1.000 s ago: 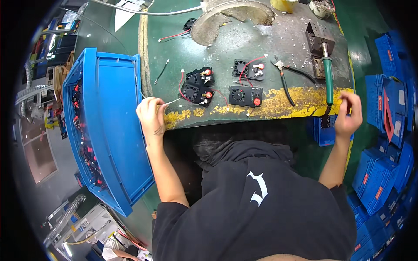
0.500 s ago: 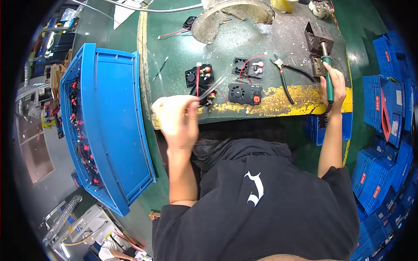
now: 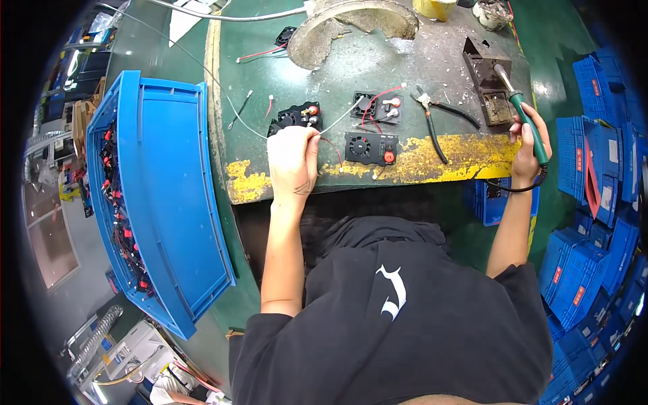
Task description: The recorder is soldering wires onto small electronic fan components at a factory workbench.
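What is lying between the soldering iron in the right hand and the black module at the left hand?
Between the soldering iron and the black module lie the pliers and two more fan modules with red wires on the bench.

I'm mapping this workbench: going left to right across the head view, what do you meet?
Blue bin → left hand on a black fan module → black module with red button → pliers → right hand holding green-handled soldering iron → stacked blue crates.

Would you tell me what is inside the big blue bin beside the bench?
The blue bin holds small black parts with red bits along its far wall; anything below them is hidden.
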Motion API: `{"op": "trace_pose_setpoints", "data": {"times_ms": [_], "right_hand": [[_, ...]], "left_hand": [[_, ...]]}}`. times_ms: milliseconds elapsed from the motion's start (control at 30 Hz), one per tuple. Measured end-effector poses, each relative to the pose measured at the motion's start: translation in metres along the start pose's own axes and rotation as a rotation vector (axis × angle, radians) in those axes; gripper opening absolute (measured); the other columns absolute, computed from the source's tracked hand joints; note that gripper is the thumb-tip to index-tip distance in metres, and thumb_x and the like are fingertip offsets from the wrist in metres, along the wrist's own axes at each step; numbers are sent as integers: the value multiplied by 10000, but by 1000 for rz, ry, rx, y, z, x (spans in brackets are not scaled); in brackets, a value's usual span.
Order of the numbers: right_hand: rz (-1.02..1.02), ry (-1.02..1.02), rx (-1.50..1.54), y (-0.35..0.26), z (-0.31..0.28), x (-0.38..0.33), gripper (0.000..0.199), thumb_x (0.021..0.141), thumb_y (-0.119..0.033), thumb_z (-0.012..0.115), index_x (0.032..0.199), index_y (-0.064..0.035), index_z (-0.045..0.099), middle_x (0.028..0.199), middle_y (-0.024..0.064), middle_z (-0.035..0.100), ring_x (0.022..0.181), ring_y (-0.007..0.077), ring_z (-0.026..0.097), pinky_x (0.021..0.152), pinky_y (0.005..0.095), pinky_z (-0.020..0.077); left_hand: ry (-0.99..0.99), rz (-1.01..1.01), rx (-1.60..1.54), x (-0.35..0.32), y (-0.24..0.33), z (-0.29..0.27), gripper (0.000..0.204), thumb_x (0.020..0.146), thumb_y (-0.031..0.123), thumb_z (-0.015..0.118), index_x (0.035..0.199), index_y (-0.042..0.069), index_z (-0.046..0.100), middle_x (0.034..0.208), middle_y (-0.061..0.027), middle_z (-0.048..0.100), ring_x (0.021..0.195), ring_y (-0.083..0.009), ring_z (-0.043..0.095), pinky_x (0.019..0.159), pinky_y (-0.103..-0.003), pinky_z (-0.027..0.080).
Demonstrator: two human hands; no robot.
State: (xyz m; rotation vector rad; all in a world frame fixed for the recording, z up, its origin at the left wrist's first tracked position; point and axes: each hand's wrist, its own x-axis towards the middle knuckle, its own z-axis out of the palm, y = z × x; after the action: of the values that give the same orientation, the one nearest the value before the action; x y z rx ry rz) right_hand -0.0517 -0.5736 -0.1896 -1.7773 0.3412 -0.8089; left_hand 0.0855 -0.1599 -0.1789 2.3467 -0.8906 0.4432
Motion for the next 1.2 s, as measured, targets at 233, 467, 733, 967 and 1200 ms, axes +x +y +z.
{"op": "trace_pose_setpoints", "data": {"times_ms": [233,467,733,967,1200], "right_hand": [[202,285,421,25,10,-25,453,1040,-300,487,1336,37,554,983,148,675,761,164,620,606,283,492],[196,344,322,7,4,-46,493,1037,-372,478,1318,28,548,953,149,678,730,158,613,563,274,478],[175,290,166,-12,-22,-56,561,1017,-319,440,1401,85,504,960,182,689,728,177,646,543,265,489],[144,29,7,-32,-40,-36,585,993,-251,392,1409,149,483,1203,334,665,918,312,734,635,295,577],[45,294,31,-22,-64,-48,644,996,-486,426,1174,94,641,914,249,723,696,252,693,529,274,505]], "left_hand": [[-107,-6,-29,19,22,14,173,871,134,746,1007,73,657,927,-91,600,902,-287,589,782,-396,409],[-237,-50,-8,45,15,26,479,824,156,779,1277,103,632,1109,-127,577,1034,-328,580,866,-430,445],[-329,67,-91,62,-6,50,557,764,160,826,1286,171,631,1234,-86,609,1123,-337,576,948,-445,454],[-331,52,-100,68,-8,52,413,787,118,791,1180,126,666,1182,-86,647,1100,-328,581,968,-433,448],[-401,93,-143,74,-22,60,396,801,59,745,1179,117,641,1211,-71,655,1097,-338,579,956,-436,454]]}}
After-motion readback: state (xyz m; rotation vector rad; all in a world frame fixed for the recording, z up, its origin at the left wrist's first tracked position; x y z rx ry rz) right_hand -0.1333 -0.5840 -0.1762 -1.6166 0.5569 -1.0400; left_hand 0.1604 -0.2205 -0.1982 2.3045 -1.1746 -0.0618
